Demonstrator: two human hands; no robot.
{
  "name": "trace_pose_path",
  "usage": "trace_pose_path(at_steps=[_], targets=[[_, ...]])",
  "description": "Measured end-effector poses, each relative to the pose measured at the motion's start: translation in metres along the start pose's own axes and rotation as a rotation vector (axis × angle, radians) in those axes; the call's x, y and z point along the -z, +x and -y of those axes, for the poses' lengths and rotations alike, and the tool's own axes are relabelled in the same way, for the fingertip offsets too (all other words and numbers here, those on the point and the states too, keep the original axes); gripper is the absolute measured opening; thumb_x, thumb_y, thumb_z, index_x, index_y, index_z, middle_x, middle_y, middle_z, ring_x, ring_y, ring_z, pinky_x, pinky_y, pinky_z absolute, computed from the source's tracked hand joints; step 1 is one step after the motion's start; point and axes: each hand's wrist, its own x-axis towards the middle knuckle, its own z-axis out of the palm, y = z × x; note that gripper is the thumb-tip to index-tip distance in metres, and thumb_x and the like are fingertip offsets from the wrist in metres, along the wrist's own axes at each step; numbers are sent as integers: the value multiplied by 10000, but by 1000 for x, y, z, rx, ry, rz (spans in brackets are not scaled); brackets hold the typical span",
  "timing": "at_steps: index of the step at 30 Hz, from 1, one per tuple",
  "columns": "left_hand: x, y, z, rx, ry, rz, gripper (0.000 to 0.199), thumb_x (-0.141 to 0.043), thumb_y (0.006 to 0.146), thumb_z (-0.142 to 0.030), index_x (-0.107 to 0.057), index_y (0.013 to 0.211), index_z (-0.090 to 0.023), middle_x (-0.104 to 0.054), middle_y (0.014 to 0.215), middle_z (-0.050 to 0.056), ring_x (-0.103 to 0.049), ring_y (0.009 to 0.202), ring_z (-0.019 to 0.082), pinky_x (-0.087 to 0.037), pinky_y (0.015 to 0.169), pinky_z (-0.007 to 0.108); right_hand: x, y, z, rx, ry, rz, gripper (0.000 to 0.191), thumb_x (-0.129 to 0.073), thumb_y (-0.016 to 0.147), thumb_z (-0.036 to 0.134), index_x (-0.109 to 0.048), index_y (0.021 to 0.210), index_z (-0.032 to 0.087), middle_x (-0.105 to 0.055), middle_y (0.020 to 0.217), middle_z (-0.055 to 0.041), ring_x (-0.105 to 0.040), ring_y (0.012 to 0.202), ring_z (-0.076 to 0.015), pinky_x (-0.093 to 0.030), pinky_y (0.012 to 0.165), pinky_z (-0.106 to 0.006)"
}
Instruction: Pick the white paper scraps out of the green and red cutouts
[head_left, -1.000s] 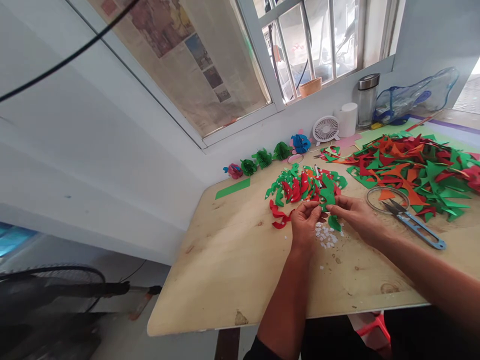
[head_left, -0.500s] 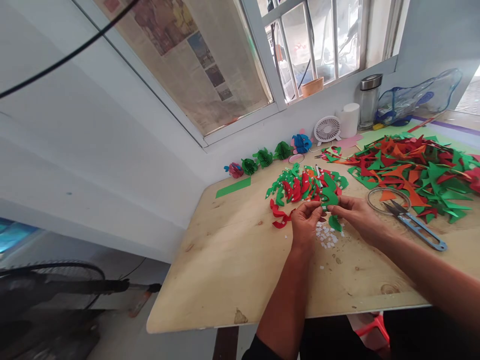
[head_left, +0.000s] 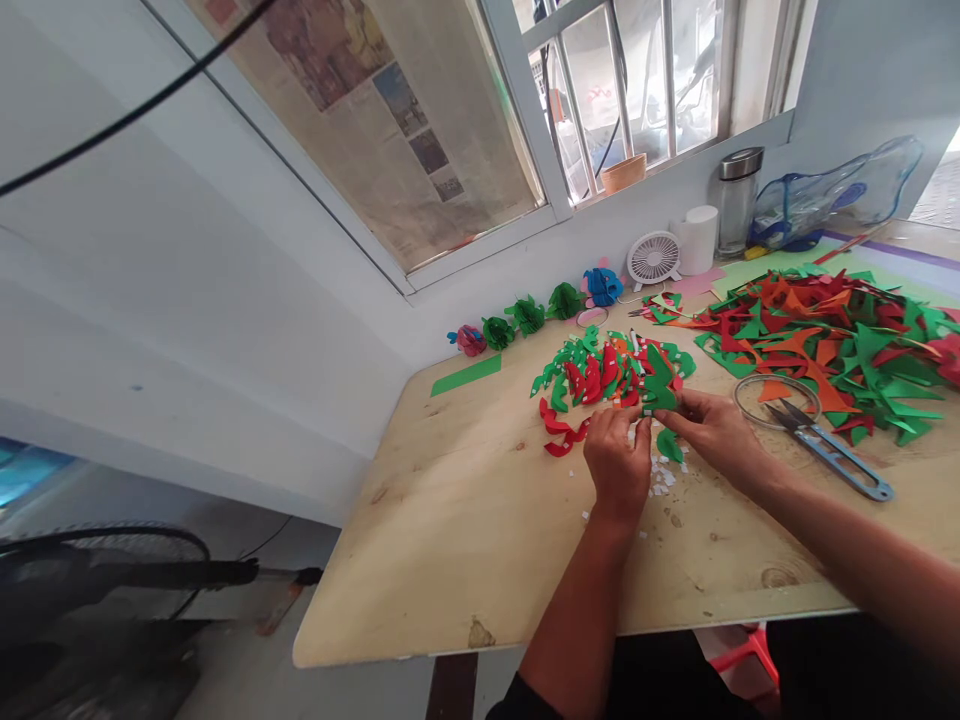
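Observation:
A green cut paper piece (head_left: 658, 380) is pinched at its right edge by my right hand (head_left: 709, 425). My left hand (head_left: 619, 455) is closed at the piece's lower left side, its fingertips partly hidden behind the thumb and back of the hand. Just beyond lies a cluster of red and green paper pieces (head_left: 592, 370) bearing small white squares. One more green piece (head_left: 670, 446) rests on the table below my right fingers. Small white paper bits (head_left: 663, 478) are scattered beside my left hand.
Blue-handled snips (head_left: 844, 460) and a metal ring (head_left: 780, 400) lie right of my hands, before a heap of paper scraps (head_left: 840, 340). Along the wall stand folded paper figures (head_left: 529, 315), a small fan (head_left: 654, 260), a white roll (head_left: 699, 240) and a glass bottle (head_left: 739, 205).
My left hand has turned, with its back now more toward the camera, and covers part of the white bits. The green piece has tilted more upright between my hands.

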Motion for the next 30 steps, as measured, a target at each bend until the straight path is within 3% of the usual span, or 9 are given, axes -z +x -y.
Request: trace_pose_path(at_steps=[8, 30], targets=[[0, -1, 2, -71, 90, 30, 140, -560, 835, -195, -677, 910, -178, -687, 814, 75, -601, 810, 203, -484, 738, 335, 1, -1, -1, 50, -114, 21, 280, -588, 725, 438, -535, 580, 204, -355, 501, 48, -328, 494, -114, -256, 460, -250], [-2, -1, -1, 199, -118, 78, 156, -575, 775, -109, -710, 837, -157, -709, 787, 64, -627, 772, 174, -488, 717, 302, 0, -1, -4, 78, -257, -18, 367, -552, 714, 442, -347, 514, 212, -293, 494, 53, -291, 476, -98, -220, 448, -241]])
